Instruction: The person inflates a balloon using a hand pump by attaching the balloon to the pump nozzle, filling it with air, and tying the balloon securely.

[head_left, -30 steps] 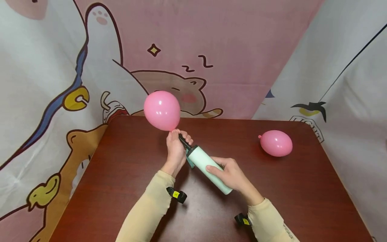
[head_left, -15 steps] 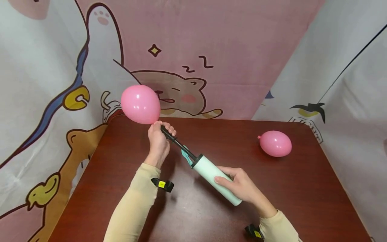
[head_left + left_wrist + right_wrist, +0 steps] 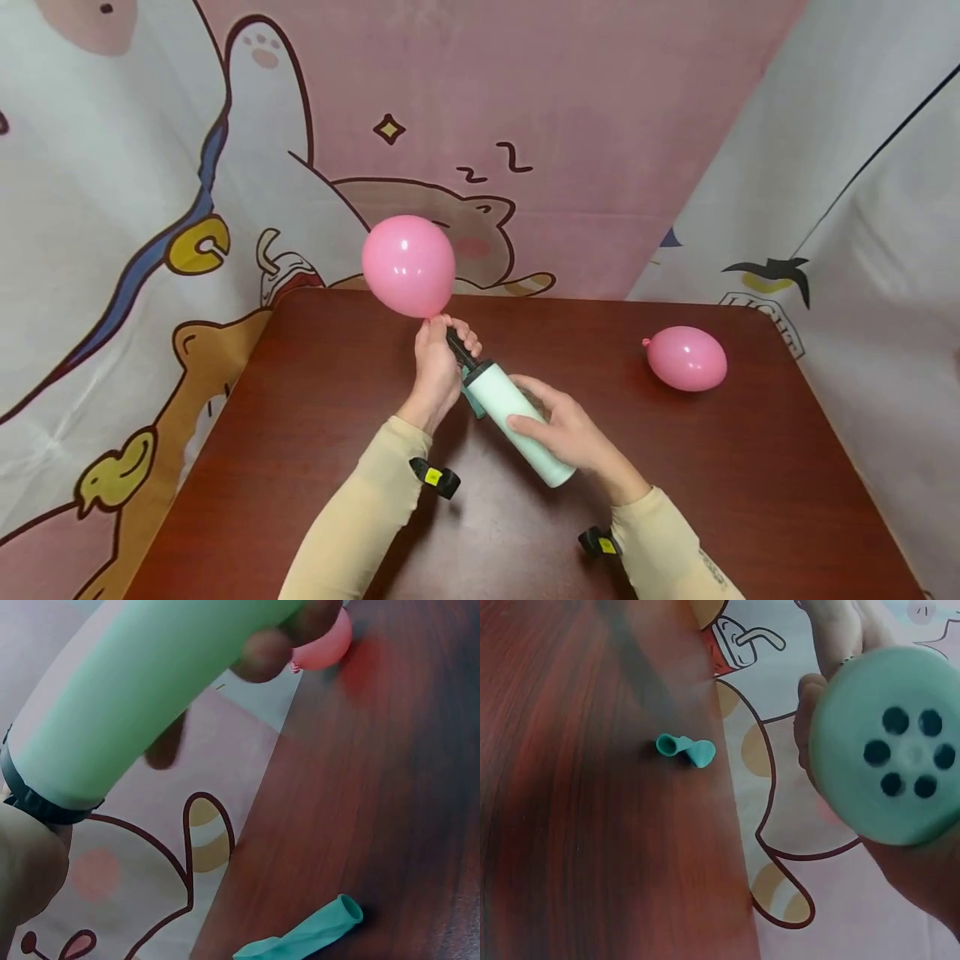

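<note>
Head view: pale green pump [image 3: 519,423] held up above the table [image 3: 360,492], between both hands, with its long axis slanting from far left to near right. Left hand [image 3: 437,367] at the far-left end, curled round the black handle [image 3: 457,346], with thumb and fingers at the neck of the inflated pink balloon [image 3: 408,267]. Right hand [image 3: 558,425] wrapped round the pump's body from the right side, clear of the left hand. Only a short stretch of black visible between left hand and body; by judgement, mostly closed up along that axis. Key relation, again by judgement: inflated pink balloon directly beyond the left hand, toward far left, and much nearer to it than to the right. Cannot tell the exact seating of the neck, hidden behind fingers. Limp teal balloon [image 3: 473,400] on the table, partly covered by the pump from above but well apart from it in both wrist views. Knotted pink balloon [image 3: 686,358] resting at far right, beyond reach of either grip, knot toward the left.
</note>
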Demonstrator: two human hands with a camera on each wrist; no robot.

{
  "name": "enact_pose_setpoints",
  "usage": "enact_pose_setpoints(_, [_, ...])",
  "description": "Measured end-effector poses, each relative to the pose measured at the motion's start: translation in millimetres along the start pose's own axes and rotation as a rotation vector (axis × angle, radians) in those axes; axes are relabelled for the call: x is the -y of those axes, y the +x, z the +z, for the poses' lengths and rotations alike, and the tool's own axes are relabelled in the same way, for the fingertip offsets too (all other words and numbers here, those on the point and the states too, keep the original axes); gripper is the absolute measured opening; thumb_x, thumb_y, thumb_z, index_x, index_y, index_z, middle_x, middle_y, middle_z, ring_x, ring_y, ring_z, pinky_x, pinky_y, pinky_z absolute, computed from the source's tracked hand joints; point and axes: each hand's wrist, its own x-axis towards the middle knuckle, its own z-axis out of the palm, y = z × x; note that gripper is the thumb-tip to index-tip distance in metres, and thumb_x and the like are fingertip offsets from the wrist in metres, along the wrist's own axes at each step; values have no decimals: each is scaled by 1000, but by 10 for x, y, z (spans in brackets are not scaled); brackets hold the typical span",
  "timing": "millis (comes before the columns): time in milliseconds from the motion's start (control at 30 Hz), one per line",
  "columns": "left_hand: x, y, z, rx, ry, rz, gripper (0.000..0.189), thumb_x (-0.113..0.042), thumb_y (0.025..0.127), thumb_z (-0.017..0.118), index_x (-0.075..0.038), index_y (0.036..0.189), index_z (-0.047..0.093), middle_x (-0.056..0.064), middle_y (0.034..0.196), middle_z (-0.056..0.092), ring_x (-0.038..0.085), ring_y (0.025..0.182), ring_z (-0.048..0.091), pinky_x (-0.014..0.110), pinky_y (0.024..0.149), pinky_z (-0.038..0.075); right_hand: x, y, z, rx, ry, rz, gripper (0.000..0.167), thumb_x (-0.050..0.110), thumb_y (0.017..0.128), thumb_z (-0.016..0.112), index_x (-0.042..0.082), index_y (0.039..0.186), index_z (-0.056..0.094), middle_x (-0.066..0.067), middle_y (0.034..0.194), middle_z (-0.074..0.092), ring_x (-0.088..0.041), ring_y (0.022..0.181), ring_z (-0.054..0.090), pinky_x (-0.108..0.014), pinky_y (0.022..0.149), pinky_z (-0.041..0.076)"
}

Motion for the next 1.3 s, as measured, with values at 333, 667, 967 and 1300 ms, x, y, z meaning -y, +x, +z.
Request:
enact_pose_setpoints(333, [16,-48,-18,54,26,-54,30,-20,113,30,-10,88,44,1,71,46,14,62,46,27,60,44,-13,127,20,107,204,-32,78,8,93,74,13,159,35,-12,163,37,-32,139,46,-27,98,49])
enact_pose_setpoints(667, [80,-78,10,46,99,-62,25,-16,112,30,-11,91,44,1,72,52,18,71,57,33,71,46,-31,194,72,128,189,-25,73,10,88,74,13,153,40,-18,126,56,-29,105,58,-34,83,54])
enact_pose_setpoints(967, [77,-11,14,15,118,-50,24,-9,107,32,-10,87,46,1,66,54,18,66,60,30,73,49,-37,162,81,124,193,6,74,8,87,74,18,152,40,-15,122,58,-28,103,59,-37,82,54])
enact_pose_setpoints(1300, [132,136,-53,-49,122,-76,32,-7,105,34,-9,76,48,2,62,52,18,61,60,30,69,52,-83,73,71,89,36,28,73,9,85,75,27,149,45,-10,114,61,-27,98,59,-39,81,51])
